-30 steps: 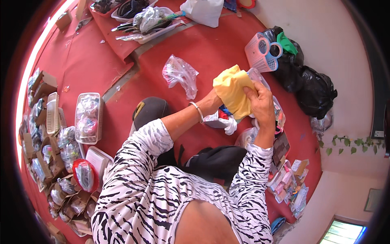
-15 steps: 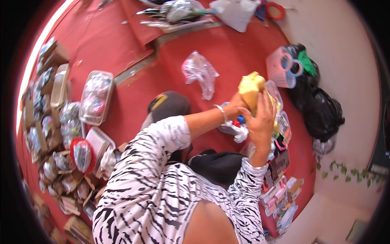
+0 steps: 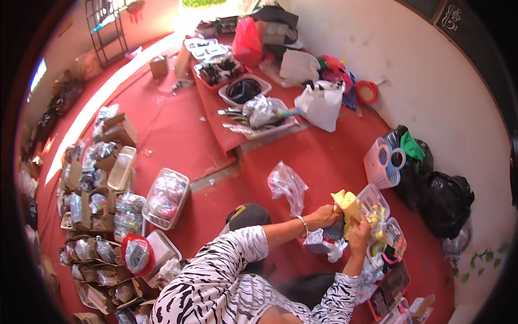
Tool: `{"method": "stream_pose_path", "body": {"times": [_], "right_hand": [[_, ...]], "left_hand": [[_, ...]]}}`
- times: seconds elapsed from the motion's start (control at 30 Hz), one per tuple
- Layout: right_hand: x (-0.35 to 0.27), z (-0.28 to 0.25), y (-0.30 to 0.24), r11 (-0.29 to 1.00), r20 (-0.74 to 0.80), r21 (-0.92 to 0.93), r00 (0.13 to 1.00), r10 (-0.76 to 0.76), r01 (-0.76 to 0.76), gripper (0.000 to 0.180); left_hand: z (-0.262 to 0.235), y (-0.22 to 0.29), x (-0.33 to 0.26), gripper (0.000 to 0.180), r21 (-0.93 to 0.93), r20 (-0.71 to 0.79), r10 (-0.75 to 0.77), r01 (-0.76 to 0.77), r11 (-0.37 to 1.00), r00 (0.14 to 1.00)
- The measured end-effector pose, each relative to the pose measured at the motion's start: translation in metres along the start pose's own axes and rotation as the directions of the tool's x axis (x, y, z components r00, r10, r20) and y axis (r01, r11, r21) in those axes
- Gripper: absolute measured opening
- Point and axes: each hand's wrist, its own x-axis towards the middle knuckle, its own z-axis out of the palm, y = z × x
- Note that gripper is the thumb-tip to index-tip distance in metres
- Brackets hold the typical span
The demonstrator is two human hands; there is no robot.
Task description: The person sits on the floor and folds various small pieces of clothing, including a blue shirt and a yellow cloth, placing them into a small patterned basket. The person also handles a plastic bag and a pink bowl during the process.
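A crumpled yellow bundle (image 3: 348, 205), perhaps cloth or soft wrapping, is in my right hand (image 3: 359, 231), whose fingers wrap round its side. My left hand (image 3: 325, 215), with a bangle on the wrist, is closed just left of the bundle. What its fingers hold is hidden. Directly below hangs or lies a dark grey dotted piece (image 3: 334, 232); I cannot tell whether the left hand grips it. Under my hands is a grey container (image 3: 317, 247) with a white plastic bag (image 3: 337, 250) at its edge. A clear plastic bag with pink print (image 3: 288, 186) lies on the red floor beyond.
Baskets of small goods (image 3: 377, 202) line my right, near a pink-and-blue basket (image 3: 382, 164) and black bags (image 3: 445, 202). Many open cardboard boxes (image 3: 89, 248) and a clear-wrapped basket (image 3: 167, 198) stand left. Trays (image 3: 264, 121) and a white bag (image 3: 322, 105) lie ahead.
The view has tilted up, showing more of the far room. My left hand has moved off the yellow bundle, which stays in my right hand and looks narrower and more upright.
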Motion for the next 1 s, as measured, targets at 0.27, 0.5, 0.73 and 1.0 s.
{"method": "stream_pose_path", "body": {"times": [0.27,0.5,0.73,1.0], "right_hand": [[0.008,-0.007,0.099,0.365,-0.011,0.908,0.861,0.508,-0.204,0.037],[0.008,-0.016,0.143,0.178,0.026,0.972,0.818,0.575,-0.155,0.035],[0.0,-0.047,0.128,0.111,-0.087,0.993,0.813,0.575,0.028,0.029],[-0.011,-0.046,0.108,-0.415,0.238,0.906,0.91,0.341,-0.082,0.03]], "left_hand": [[-0.019,-0.004,-0.012,0.02,-0.287,-0.176,-0.263,0.207,0.935,0.949],[-0.026,0.015,-0.009,0.026,-0.495,-0.349,-0.307,0.104,0.862,0.885],[-0.009,0.03,-0.007,0.022,-0.401,-0.218,-0.327,0.221,0.889,0.919],[0.051,0.005,-0.013,0.02,-0.611,0.057,-0.6,0.503,0.611,0.798]]}}
